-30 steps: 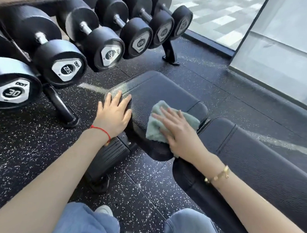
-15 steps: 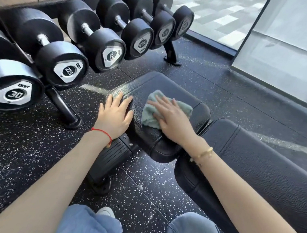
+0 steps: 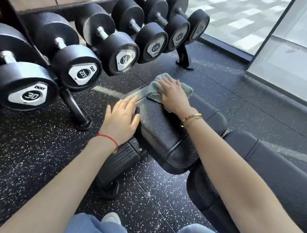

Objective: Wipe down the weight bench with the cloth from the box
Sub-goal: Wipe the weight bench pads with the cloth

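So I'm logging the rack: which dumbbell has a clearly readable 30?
The leftmost dumbbell, nearest the camera: its end plate reads 30, while its neighbour reads 27.5.

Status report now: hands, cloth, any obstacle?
Right hand flat on cloth, far end of bench. Left hand braces bench edge. No obstacle seen.

Bright window daylight, wide-angle edge distortion

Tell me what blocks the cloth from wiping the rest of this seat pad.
Only the left hand, resting flat on the seat pad near its left edge. The cloth sits under the right hand at the pad's far end; the pad surface between is bare.
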The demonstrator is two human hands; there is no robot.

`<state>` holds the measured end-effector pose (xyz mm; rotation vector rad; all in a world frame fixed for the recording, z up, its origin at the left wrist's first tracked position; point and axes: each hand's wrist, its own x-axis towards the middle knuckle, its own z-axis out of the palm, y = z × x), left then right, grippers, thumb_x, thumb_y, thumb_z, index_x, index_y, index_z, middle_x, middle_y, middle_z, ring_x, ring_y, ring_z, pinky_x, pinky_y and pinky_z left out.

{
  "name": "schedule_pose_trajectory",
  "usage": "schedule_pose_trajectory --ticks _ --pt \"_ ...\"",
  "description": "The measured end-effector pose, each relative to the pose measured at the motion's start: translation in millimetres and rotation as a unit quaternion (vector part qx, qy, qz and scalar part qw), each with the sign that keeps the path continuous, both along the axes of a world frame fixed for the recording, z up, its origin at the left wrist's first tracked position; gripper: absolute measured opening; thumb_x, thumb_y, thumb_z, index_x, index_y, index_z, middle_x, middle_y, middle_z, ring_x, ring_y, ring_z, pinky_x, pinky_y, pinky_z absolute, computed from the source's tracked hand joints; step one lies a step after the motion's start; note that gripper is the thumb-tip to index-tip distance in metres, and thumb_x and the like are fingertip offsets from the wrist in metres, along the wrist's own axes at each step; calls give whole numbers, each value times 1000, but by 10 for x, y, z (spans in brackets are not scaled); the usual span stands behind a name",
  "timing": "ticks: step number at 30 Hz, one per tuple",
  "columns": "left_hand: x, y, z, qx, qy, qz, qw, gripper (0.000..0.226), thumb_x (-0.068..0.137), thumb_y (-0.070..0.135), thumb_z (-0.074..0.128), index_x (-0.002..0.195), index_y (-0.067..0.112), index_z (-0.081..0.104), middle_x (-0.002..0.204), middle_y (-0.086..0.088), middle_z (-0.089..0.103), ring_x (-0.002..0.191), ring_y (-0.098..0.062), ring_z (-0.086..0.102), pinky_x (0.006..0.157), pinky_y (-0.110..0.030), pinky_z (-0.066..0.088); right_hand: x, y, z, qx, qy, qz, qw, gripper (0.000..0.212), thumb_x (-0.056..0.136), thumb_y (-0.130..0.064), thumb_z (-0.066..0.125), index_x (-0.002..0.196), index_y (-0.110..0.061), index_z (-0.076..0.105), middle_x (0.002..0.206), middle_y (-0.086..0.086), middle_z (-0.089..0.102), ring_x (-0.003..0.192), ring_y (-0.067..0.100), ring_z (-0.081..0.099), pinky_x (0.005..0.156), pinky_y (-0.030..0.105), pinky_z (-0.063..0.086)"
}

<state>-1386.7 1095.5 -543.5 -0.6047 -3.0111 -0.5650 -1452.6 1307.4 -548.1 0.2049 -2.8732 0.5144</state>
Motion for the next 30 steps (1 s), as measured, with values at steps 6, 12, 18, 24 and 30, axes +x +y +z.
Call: schedule_pose_trajectory --ticks 6,12,18,24,30 --pt "-20 12 31 40 -6 16 999 54 104 30 32 156 18 21 158 -2 30 147 -18 24 120 -52 12 841 -121 -70 -21 21 164 986 48 95 -14 44 141 -28 43 155 -6 32 147 13 15 120 42 9" --pt "-17 -42 7 28 -19 7 999 53 105 37 27 155 18 25 160 0 26 149 -17 19 121 -51 10 502 236 -12 -35 10 69 997 43 99 -19 40 141 -28 44 152 -5 36 145 17 22 120 46 12" --pt "-34 -84 19 44 1 20 999 59 104 38 29 156 12 19 160 -5 27 148 -19 22 119 -50 20 -190 -327 71 -6 -3 55 998 36 96 -17 44 130 -23 55 141 0 50 136 25 36 117 53 13" --pt "-31 -87 10 37 -10 18 999 59 102 47 25 155 19 24 160 -4 26 149 -18 19 120 -51 15 719 -545 -54 -33 6 175 984 47 95 -17 45 141 -17 43 153 2 35 145 23 23 117 45 15" --pt "34 -102 -29 -21 -21 -10 1000 65 99 53 12 155 23 23 162 -2 21 150 -19 15 121 -50 11 761 104 -14 -40 11 97 994 43 98 -25 35 139 -27 47 152 -2 36 145 17 23 119 48 13"
